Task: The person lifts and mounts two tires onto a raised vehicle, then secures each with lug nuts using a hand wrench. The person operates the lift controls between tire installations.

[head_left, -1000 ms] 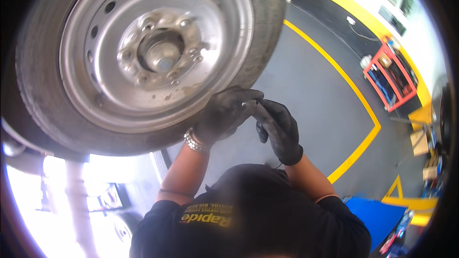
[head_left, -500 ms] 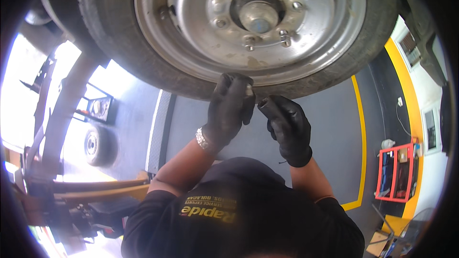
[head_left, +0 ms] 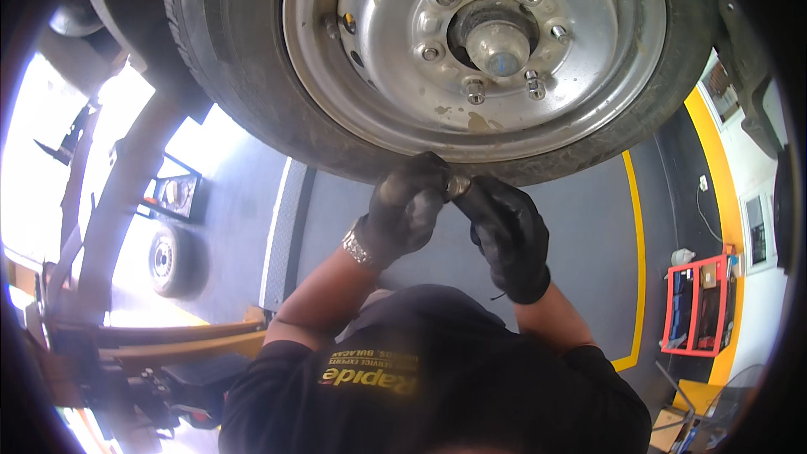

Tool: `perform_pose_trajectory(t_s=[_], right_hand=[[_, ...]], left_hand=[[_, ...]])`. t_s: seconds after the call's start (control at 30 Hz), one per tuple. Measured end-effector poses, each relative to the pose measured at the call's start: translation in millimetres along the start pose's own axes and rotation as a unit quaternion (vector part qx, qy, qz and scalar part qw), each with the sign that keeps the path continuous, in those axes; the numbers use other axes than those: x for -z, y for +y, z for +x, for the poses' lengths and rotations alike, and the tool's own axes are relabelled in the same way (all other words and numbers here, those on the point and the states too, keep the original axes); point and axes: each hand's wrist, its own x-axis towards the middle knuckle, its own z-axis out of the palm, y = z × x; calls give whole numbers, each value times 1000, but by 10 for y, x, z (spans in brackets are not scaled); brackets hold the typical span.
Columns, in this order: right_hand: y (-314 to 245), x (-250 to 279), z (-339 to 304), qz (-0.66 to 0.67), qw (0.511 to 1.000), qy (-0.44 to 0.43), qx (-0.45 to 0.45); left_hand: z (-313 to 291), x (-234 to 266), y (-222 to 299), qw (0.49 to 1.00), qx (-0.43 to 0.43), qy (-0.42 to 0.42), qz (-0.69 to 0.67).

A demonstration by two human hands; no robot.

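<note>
My left hand (head_left: 407, 203), in a black glove, pinches a small shiny lug nut (head_left: 456, 186) just below the wheel's lower edge. The nut meets the open end of a dark socket (head_left: 477, 200) that my gloved right hand (head_left: 514, 240) grips; how far it sits inside I cannot tell. Above both hands hangs a wheel with a silver steel rim (head_left: 387, 92) and a black tire (head_left: 244, 84). Around its round hub cap (head_left: 503, 50) are several stud holes. Chrome lug nuts stand out at some, such as the lower lug nut (head_left: 475, 91).
A grey floor (head_left: 580, 244) with a yellow line lies below. On the left are a loose wheel (head_left: 171, 261), a dark-framed stand (head_left: 178, 189) and yellow lift arms (head_left: 185, 343). A red rack (head_left: 696, 303) stands by the right wall.
The lug nut in my left hand has come against the socket's end, and my hands are closer together. The wheel appears shifted right and down in view.
</note>
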Motion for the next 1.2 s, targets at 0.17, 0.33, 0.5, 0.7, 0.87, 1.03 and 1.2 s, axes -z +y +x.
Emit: perform_pose_trajectory(t_s=[0.17, 0.33, 0.5, 0.7, 0.87, 1.03, 1.2], right_hand=[[23, 31, 45, 58, 998, 16, 9], [-197, -126, 60, 252, 952, 55, -164], [-359, -388, 357, 60, 969, 240, 20], [-535, -353, 755, -299, 921, 246, 45], [-561, -460, 675, -385, 881, 261, 83], [-515, -523, 732, -468, 837, 267, 96], [-430, -569, 805, -480, 830, 272, 85]], left_hand=[[337, 182, 10, 988, -84, -129, 23], [535, 290, -98, 964, -89, -206, -145], [585, 99, -72, 845, 297, -181, -406], [869, -106, -297, 714, 301, -192, -602], [772, -90, -291, 741, 258, -111, -609], [905, -41, -313, 728, 291, -122, -609], [982, 76, -632, 740, 226, -210, -598]])
